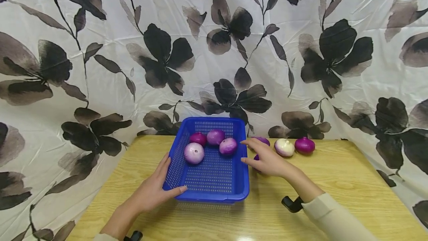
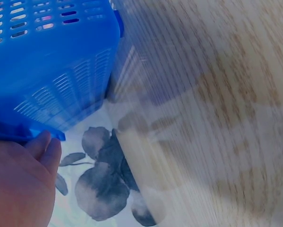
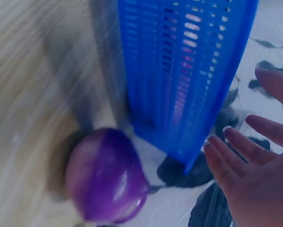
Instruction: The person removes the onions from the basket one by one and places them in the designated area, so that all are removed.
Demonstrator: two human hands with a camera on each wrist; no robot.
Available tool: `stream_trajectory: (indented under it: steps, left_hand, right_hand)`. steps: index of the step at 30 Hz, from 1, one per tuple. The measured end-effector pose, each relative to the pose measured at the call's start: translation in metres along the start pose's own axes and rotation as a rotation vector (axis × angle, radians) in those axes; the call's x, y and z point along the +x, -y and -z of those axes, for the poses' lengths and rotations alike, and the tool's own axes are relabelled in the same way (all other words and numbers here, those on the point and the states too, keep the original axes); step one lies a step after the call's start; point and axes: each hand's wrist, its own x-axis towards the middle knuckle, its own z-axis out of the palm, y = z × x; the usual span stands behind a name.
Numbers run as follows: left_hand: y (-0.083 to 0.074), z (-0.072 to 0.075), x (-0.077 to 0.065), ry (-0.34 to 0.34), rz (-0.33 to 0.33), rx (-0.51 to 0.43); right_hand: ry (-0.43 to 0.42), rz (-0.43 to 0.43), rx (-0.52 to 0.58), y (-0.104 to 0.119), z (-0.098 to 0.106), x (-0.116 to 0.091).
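Note:
A blue plastic basket with slotted walls holds several onions, among them a pale purple onion and a dark red onion. My left hand grips its left rim near the front corner, thumb over the top edge. In the left wrist view, the fingers bend at the rim. On the opposite side, my right hand has its fingers spread beside the right rim. The right wrist view shows its palm and fingers apart from the basket wall, a purple onion below.
Right of the basket, a purple onion lies partly behind my right hand. Farther right are a white onion and a red onion near the back edge of the wooden table. A flowered cloth hangs behind.

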Motion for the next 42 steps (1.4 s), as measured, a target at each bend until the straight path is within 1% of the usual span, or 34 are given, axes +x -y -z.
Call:
stream_trajectory:
  steps: [5,11,15,21,25,29,32,38,42]
  left_hand:
    - [-0.001,0.003,0.001,-0.020,-0.018,0.008]
    - [-0.001,0.002,-0.001,-0.010,-0.018,0.007]
    - [-0.001,0.003,-0.001,-0.013,-0.015,0.012]
    - [-0.002,0.005,-0.003,-0.017,-0.016,0.026]
    - [-0.001,0.004,-0.003,-0.012,-0.011,0.025]
    - [-0.001,0.002,-0.002,-0.010,0.000,0.019]
    - [-0.002,0.003,-0.002,-0.014,-0.002,0.020]
    - [-0.003,0.004,-0.002,-0.005,0.004,0.014]
    - [-0.003,0.003,-0.003,0.000,0.003,0.010]
  right_hand:
    - [0.021,0.008,-0.034,0.011,-0.006,0.025]
    - [0.071,0.045,-0.066,0.015,-0.016,0.050]
    - [0.119,0.000,-0.133,0.014,-0.023,0.066]
    - [0.206,-0.105,-0.271,0.015,-0.039,0.084]
    - [0.250,-0.163,-0.414,0.017,-0.050,0.089]
    - [0.266,-0.172,-0.524,0.016,-0.057,0.089]
    - [0.264,-0.165,-0.550,0.014,-0.058,0.089]
    - [0.251,-0.120,-0.572,0.011,-0.059,0.090]
    - [0.265,-0.107,-0.564,0.011,-0.059,0.089]
